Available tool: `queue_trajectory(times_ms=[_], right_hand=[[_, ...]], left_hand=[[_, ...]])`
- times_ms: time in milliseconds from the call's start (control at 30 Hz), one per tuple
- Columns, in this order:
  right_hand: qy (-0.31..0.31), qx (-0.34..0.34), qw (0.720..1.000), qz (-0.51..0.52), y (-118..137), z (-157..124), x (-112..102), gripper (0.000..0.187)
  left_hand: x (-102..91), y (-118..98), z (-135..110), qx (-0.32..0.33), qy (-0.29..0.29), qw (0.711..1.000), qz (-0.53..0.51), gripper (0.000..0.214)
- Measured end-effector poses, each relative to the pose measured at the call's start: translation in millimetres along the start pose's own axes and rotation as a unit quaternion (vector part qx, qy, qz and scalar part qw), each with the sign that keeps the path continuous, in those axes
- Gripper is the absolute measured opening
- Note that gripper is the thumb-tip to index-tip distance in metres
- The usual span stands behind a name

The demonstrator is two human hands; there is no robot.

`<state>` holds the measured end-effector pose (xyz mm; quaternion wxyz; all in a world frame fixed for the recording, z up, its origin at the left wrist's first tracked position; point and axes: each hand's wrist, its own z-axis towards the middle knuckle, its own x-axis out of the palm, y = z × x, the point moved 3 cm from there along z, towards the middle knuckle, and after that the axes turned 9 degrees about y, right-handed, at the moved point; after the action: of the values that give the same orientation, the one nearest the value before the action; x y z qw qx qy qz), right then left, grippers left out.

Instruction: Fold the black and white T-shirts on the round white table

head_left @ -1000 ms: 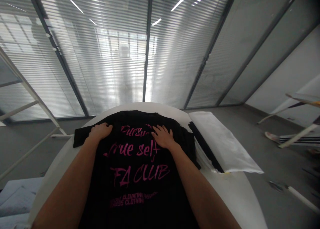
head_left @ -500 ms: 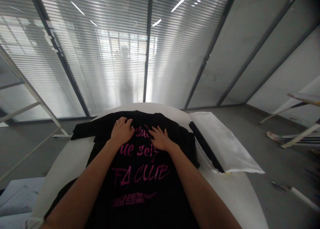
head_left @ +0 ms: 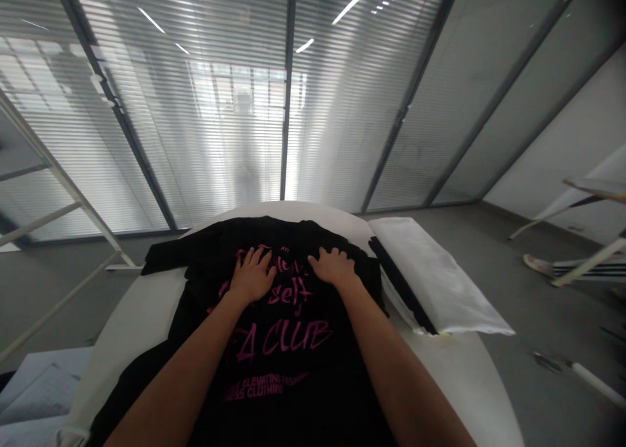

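A black shirt [head_left: 303,356] with pink lettering lies spread over a round white table [head_left: 469,382], its printed side up. My left hand [head_left: 253,274] rests on the lettering with its fingers spread, covering part of the upper words. To the right, my right hand [head_left: 333,266] lies on the cloth near the top of the print, fingers apart and slightly bent. Neither hand grips the fabric. One sleeve reaches out over the table's far left side.
Folded white cloth [head_left: 440,277] with a black strip [head_left: 403,287] lies at the table's right edge. A pale metal frame [head_left: 73,186] stands at left, above papers [head_left: 44,382]. Scissors [head_left: 546,362] are at right. Glass panels with blinds [head_left: 235,128] stand behind.
My left hand has slid right and nearer to me across the print. My right hand has shifted right and slightly away, uncovering some letters. The shirt lies nearly the same.
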<state>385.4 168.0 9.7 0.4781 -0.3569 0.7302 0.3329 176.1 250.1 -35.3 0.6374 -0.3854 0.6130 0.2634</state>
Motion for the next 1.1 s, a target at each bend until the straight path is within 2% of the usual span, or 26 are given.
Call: queue_trajectory(times_ms=[67, 167, 267, 333, 400, 500, 600, 667, 733, 800, 867, 1000, 1100], right_hand=[[-0.007, -0.021, 1.0, -0.013, 6.3, 4.1, 13.5, 0.079], [-0.005, -0.071, 0.997, -0.006, 3.3, 13.5, 26.0, 0.08], [-0.038, -0.095, 0.995, 0.001, -6.2, 18.9, 27.6, 0.073], [-0.064, -0.1, 0.993, 0.001, -7.6, 16.4, 23.9, 0.068], [-0.074, -0.115, 0.991, 0.002, -2.2, 7.0, 15.8, 0.063], [-0.099, -0.19, 0.977, -0.017, 13.2, -23.0, -5.6, 0.054], [-0.117, -0.258, 0.955, -0.084, 18.6, -67.0, -23.7, 0.033], [-0.082, -0.265, 0.953, -0.126, 7.9, -95.2, -24.9, 0.033], [-0.011, -0.248, 0.956, -0.156, -12.9, -117.7, -17.7, 0.043], [0.081, -0.212, 0.96, -0.162, -38.2, -133.0, -6.8, 0.054], [0.117, -0.21, 0.96, -0.145, -57.0, -142.9, -0.3, 0.058], [0.164, -0.237, 0.95, -0.118, -67.2, -151.6, -1.2, 0.042], [0.222, -0.235, 0.931, -0.17, -63.0, -154.0, -6.4, 0.033]], left_hand=[[-0.4, -3.2, -4.5, -0.009, -0.001, 1.0, 0.005, 0.059], [-8.9, -7.8, -18.7, -0.034, -0.026, 0.999, 0.017, 0.057], [-28.5, -12.0, -42.8, -0.09, -0.08, 0.992, 0.046, 0.051], [-43.8, -18.3, -60.7, -0.087, -0.109, 0.987, 0.077, 0.043], [-55.2, -29.3, -77.2, 0.005, -0.092, 0.992, 0.092, 0.033], [-62.1, -45.0, -103.5, 0.189, 0.017, 0.979, 0.075, 0.028], [-64.3, -48.4, -132.3, 0.251, 0.107, 0.96, 0.061, 0.036], [-64.3, -47.1, -150.4, 0.257, 0.157, 0.952, 0.05, 0.044], [-63.8, -46.5, -165.1, 0.255, 0.188, 0.948, 0.038, 0.046], [-62.3, -47.8, -174.7, 0.254, 0.208, 0.944, 0.028, 0.033], [-59.3, -50.9, -179.1, 0.258, 0.235, 0.937, 0.023, 0.02], [-55.5, -60.6, -175.4, 0.277, 0.282, 0.918, -0.011, 0.022], [-56.3, -74.4, -169.9, 0.306, 0.329, 0.892, -0.053, 0.024]])
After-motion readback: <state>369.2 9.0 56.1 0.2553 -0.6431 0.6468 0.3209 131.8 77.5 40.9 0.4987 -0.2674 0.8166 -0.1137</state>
